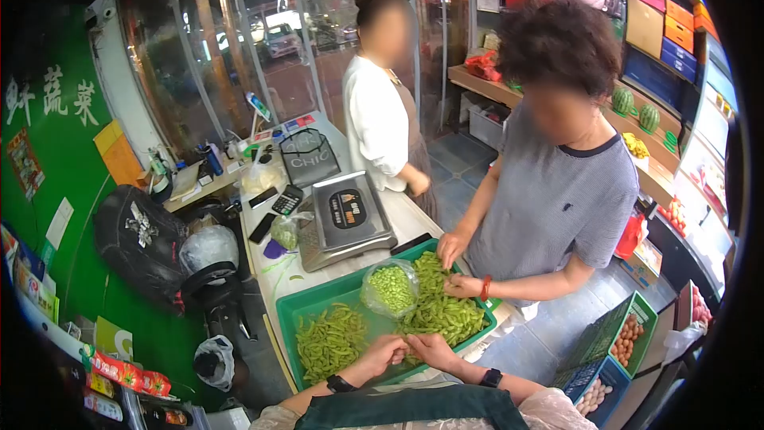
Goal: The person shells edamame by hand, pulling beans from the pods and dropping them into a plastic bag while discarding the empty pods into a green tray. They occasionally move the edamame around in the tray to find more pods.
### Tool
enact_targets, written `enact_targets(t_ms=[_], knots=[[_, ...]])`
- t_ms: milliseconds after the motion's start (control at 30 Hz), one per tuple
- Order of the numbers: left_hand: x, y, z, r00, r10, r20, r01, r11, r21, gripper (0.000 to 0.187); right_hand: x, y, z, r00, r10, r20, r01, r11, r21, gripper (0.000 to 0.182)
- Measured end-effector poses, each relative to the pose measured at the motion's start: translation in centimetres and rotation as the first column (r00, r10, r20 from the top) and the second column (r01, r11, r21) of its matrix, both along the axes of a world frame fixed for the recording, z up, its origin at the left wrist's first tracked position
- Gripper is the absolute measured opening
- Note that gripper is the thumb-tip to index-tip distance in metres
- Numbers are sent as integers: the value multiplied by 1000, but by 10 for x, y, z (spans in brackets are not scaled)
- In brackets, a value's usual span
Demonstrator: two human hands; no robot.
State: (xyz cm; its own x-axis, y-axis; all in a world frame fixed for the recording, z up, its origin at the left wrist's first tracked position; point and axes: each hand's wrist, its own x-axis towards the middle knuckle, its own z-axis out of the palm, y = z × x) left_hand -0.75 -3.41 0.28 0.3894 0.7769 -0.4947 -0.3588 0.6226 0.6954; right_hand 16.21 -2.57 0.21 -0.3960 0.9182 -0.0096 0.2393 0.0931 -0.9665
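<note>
A green plastic tray [288, 314] stands on the counter in front of me. Over its near side, my left hand [383, 353] and my right hand [432, 349] meet, fingers pinched together; whatever is between them is too small to make out. Green bean pods lie in two piles, a left pile [330, 341] beside my left hand and a larger right pile [450, 314] just beyond my right hand. Between the piles sits a clear plastic bag of shelled green beans [391, 288]. Across the tray, another person's hands [458, 264] work at the right pile.
Beyond the tray stands a weighing scale [346, 209], with a calculator [287, 200] and a small bag of greens [284, 231] to its left. A second person [374, 111] stands behind the counter. Egg crates [637, 310] are on the floor at right.
</note>
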Motion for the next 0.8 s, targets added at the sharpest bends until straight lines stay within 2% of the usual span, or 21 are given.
enact_targets(t_ms=[33,100,167,200,233,300,367,433,500,567,600,633,667,700,733,767,800], knots=[[0,-1,-1,1000,16,-3,-16,1000,4,17,1,0,-4,1000,16,-3,-16,1000,4,34],[-1,-3,-5,1000,-9,0,9,1000,-23,16,1,0,-8,990,37,139,-39,999,5,36],[-4,-5,-10,1000,0,16,0,1000,-15,16,1,-5,-8,994,53,94,-51,998,-24,37],[-4,-5,-13,997,3,76,2,999,-54,15,2,-5,-5,999,18,-27,-26,948,-317,37],[-4,-4,-14,990,3,138,9,996,-89,15,4,-4,-4,991,-55,-125,-28,814,-581,37],[-6,-3,-18,980,9,199,9,996,-92,14,5,-4,-7,988,-23,-152,-63,842,-536,35],[-10,-2,-22,966,13,259,15,994,-104,13,8,-3,-6,988,154,-12,-151,951,-270,33],[-11,-2,-17,964,-42,262,64,995,-78,11,12,2,-6,977,214,20,-199,937,-287,28],[-8,-4,-17,971,-16,239,33,997,-66,12,13,6,-7,964,134,-231,-246,782,-572,26],[-9,-1,-18,981,-27,194,37,998,-51,15,10,7,-9,964,113,-241,-240,760,-605,24],[-9,-1,-17,980,-16,199,24,999,-41,15,8,4,-3,955,6,-296,-209,720,-662,23],[-7,-3,-16,997,-25,73,21,998,54,17,7,4,-1,935,-105,-339,-184,674,-716,22],[-5,-4,-15,998,-21,-56,29,989,145,18,14,9,-27,948,159,-278,-278,839,-469,21],[-3,-4,-15,999,-11,-51,19,988,151,18,15,15,-47,947,170,-272,-284,839,-465,21],[-1,-4,-14,995,20,-103,-1,983,183,18,17,21,-66,948,289,-130,-309,935,-175,21],[1,-4,-14,987,51,-152,-18,977,211,18,19,25,-74,934,354,41,-356,926,127,21],[2,-4,-14,988,59,-146,-27,977,212,18,11,12,-17,971,141,-193,-218,850,-480,22]])
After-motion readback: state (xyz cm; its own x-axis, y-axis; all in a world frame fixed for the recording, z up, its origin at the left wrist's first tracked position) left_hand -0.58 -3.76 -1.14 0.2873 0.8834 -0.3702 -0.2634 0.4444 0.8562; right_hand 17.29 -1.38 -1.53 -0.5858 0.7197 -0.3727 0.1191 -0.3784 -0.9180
